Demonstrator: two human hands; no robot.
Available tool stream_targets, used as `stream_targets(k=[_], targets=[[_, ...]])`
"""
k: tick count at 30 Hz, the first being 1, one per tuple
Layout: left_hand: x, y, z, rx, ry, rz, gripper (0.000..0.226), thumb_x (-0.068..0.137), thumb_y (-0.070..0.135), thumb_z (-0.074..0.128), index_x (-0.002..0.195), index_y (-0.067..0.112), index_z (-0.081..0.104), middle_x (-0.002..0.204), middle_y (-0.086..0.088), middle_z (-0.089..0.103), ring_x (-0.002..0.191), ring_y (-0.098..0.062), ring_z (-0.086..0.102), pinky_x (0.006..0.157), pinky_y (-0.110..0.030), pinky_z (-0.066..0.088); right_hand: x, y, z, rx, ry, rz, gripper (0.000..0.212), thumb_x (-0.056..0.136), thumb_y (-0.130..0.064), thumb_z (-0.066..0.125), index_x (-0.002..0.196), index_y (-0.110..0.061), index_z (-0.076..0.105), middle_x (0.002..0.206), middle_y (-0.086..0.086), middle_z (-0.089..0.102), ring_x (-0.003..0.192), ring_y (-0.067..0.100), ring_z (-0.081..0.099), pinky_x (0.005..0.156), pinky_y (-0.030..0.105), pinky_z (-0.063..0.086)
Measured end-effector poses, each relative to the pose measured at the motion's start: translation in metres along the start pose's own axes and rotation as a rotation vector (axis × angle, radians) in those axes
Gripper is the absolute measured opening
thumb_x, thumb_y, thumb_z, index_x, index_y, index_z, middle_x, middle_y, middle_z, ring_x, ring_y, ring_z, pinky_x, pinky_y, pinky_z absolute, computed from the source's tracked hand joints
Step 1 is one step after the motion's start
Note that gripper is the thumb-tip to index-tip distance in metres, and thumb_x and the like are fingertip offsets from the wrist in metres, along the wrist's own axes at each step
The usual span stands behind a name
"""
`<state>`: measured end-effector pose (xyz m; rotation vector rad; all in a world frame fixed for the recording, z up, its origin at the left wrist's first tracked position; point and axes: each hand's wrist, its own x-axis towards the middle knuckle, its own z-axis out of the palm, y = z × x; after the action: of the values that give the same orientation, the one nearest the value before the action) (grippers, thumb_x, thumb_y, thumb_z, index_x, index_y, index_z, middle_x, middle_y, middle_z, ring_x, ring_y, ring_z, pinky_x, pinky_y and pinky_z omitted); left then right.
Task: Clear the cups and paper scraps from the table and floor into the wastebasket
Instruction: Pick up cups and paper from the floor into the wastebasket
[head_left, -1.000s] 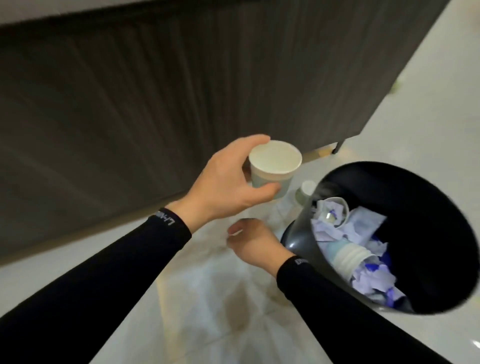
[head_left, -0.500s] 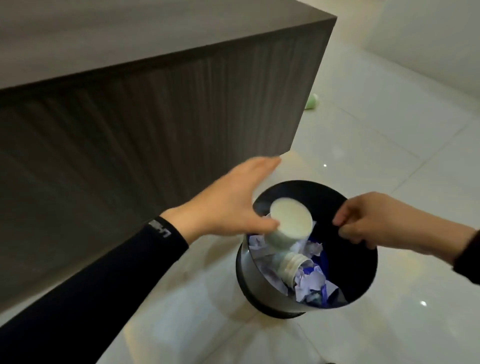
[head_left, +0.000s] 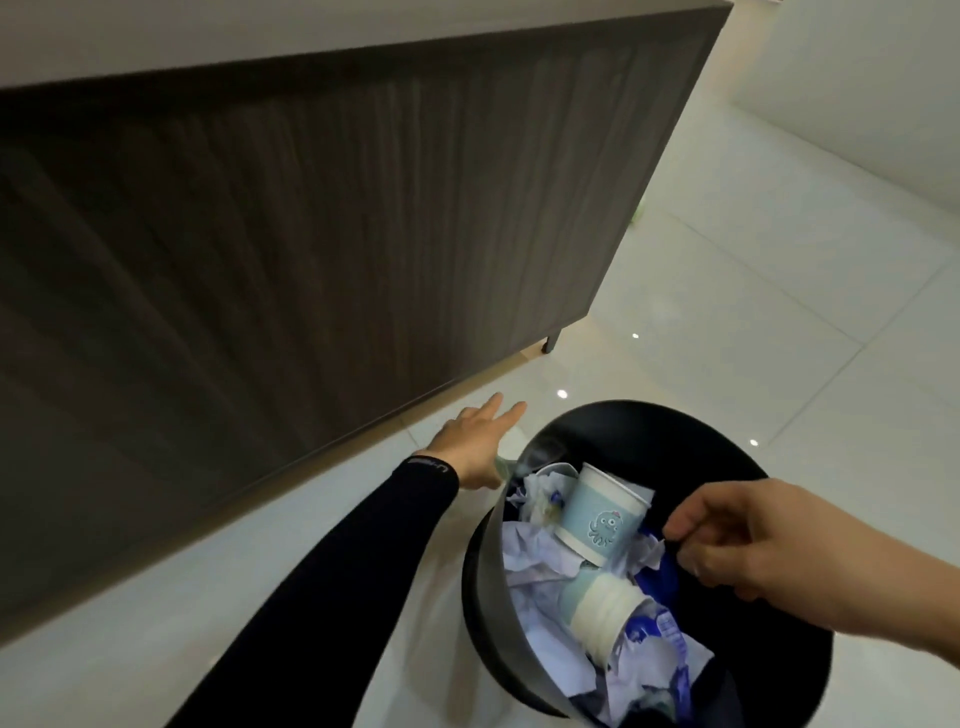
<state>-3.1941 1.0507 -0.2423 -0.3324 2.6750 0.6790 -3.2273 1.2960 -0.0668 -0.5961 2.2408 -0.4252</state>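
Your left hand (head_left: 475, 447) reaches down with fingers straight and slightly spread, holding nothing, over the floor (head_left: 727, 322) just left of the wastebasket (head_left: 480, 577). A black sleeve (head_left: 332, 603) covers that arm to the wrist. A pale shape (head_left: 506, 460) shows just under the palm, against the basket's outer wall, too blurred to name. Your right hand (head_left: 753, 545) comes in bare-armed from the right edge, over the mouth of the basket, with fingers curled and the thumb tip meeting the forefinger. Whether they grip the rim, or anything at all, cannot be told. Inside the round black basket, a light blue paper cup (head_left: 597, 514) printed with a cartoon octopus lies tilted on top of the heap, its open mouth turned up and away from you. Just below it a stack of cups (head_left: 608, 618) lies on its side, white ribbed rims showing. Crumpled paper scraps (head_left: 540, 561), white with patches of blue, pack the space around and beneath both. The basket stands on glossy white tiles dotted with reflected ceiling lights. Beside it, to the left, rises the dark wood-grain side of the table (head_left: 311, 234), lifted off the floor on a short dark leg (head_left: 551, 343) at its far corner. Past that corner a small green thing (head_left: 640, 210) lies on the tiles, mostly hidden by the table's edge. A pale wall (head_left: 857, 78) closes the scene at upper right.
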Motion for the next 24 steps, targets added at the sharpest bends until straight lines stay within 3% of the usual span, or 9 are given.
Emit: stream_targets(k=[3,6,8,11,14,16,20,22,24], targets=[[0.012,0.003,0.014,-0.015,-0.028,-0.006,0.072,0.086,0.031,0.060,0.145,0.027,0.018,0.152,-0.012,0.025,0.131,-0.035,0.036,0.104,-0.041,0.035,0.001,0.008,-0.001,0.021,-0.012,0.017,0.013,0.074,-0.010,0.065,0.080,-0.021,0.067,0.079,0.010,0.073,0.079,0.031,0.066,0.065,0.033,0.049],[0.008,0.001,0.018,0.077,0.090,-0.073,0.054,0.086,0.037,0.056,0.132,0.021,0.033,0.129,-0.017,0.047,0.110,-0.039,0.053,0.087,-0.041,0.043,0.004,0.012,0.000,0.022,-0.015,0.020,0.012,0.075,-0.011,0.065,0.080,-0.022,0.067,0.080,0.007,0.074,0.079,0.029,0.067,0.065,0.033,0.050],[-0.003,-0.002,0.006,0.049,0.168,-0.145,0.055,0.081,0.040,0.060,0.126,0.018,0.036,0.129,-0.015,0.049,0.110,-0.039,0.054,0.087,-0.040,0.044,0.007,0.012,0.000,0.016,-0.015,0.016,0.013,0.075,-0.010,0.065,0.080,-0.022,0.068,0.079,0.005,0.074,0.077,0.027,0.067,0.067,0.034,0.052],[-0.037,-0.007,-0.034,-0.197,0.399,-0.208,0.060,0.070,0.043,0.070,0.119,0.023,0.041,0.124,-0.008,0.054,0.105,-0.036,0.057,0.086,-0.038,0.046,0.008,0.007,0.001,0.050,-0.013,0.013,0.014,0.076,-0.009,0.066,0.079,-0.022,0.067,0.075,0.004,0.073,0.070,0.021,0.067,0.062,0.026,0.050],[-0.091,-0.001,-0.081,-0.446,0.705,-0.076,0.060,0.064,0.043,0.074,0.113,0.031,0.043,0.113,0.001,0.060,0.097,-0.024,0.061,0.080,-0.035,0.051,0.004,-0.001,-0.003,0.055,-0.023,0.003,0.016,0.076,-0.007,0.064,0.082,-0.021,0.067,0.069,-0.002,0.073,0.062,0.007,0.065,0.056,0.014,0.046],[-0.129,0.018,-0.109,-0.550,0.789,0.101,0.060,0.063,0.047,0.075,0.112,0.036,0.043,0.108,0.009,0.061,0.092,-0.012,0.063,0.074,-0.031,0.054,-0.004,-0.008,-0.008,0.050,-0.016,-0.003,0.016,0.077,-0.007,0.062,0.083,-0.021,0.066,0.066,-0.004,0.072,0.060,0.003,0.063,0.056,0.013,0.045],[-0.173,0.068,-0.129,-0.496,0.699,0.367,0.060,0.064,0.045,0.076,0.115,0.035,0.045,0.106,0.016,0.058,0.093,-0.005,0.061,0.075,-0.013,0.050,-0.019,-0.012,-0.019,0.061,0.040,-0.010,0.014,0.079,-0.009,0.061,0.086,-0.021,0.065,0.063,-0.005,0.067,0.054,0.002,0.058,0.055,0.014,0.046],[-0.176,0.089,-0.116,-0.369,0.604,0.384,0.066,0.066,0.042,0.078,0.122,0.029,0.046,0.113,0.014,0.056,0.098,-0.008,0.059,0.082,-0.017,0.047,-0.028,-0.007,-0.023,0.072,0.075,0.006,0.013,0.080,-0.011,0.061,0.088,-0.020,0.065,0.068,0.001,0.070,0.056,0.004,0.060,0.057,0.018,0.049],[-0.173,0.102,-0.099,-0.157,0.436,0.369,0.079,0.068,0.045,0.075,0.134,0.024,0.037,0.134,0.007,0.048,0.116,-0.015,0.053,0.095,-0.026,0.043,-0.034,0.002,-0.027,0.108,0.084,0.045,0.012,0.080,-0.011,0.061,0.088,-0.019,0.065,0.079,0.008,0.073,0.064,0.010,0.064,0.060,0.023,0.052]])
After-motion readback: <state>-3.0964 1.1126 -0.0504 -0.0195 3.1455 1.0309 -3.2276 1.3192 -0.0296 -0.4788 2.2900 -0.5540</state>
